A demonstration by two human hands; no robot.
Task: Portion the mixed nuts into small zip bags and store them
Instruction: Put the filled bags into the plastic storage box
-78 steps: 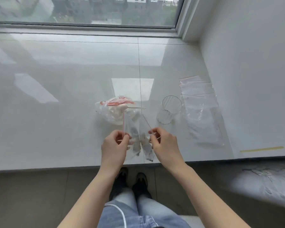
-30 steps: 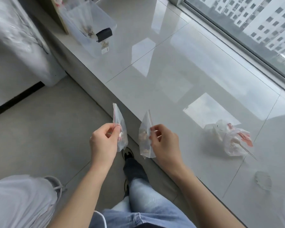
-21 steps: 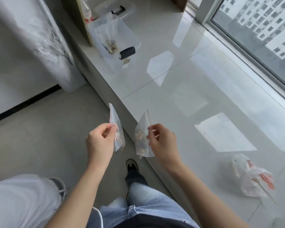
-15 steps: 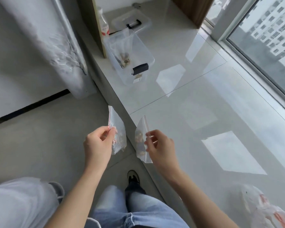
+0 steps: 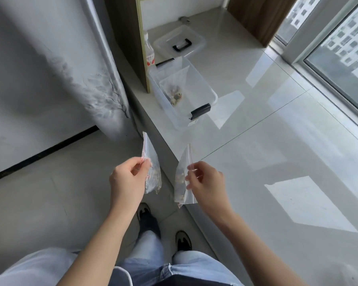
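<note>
Your left hand point(image 5: 127, 182) and right hand point(image 5: 207, 182) each keep fingers pinched on a nut bag, the left bag point(image 5: 152, 174) and the right bag point(image 5: 182, 182); the seals look shut, probably.

A plastic bottle point(image 5: 149, 52) with a red label stands at the ledge's point(image 5: 256, 124) far-left edge — just beside a wooden panel point(image 5: 132, 38). A grey curtain point(image 5: 74, 75) hangs left.

Clear zip bags point(image 5: 151, 172) red-edged, in both grips | clear bin point(image 5: 182, 93) ahead, black latches | curtain point(image 5: 74, 79) grey, branch print | jeans point(image 5: 174, 271) blue
</note>
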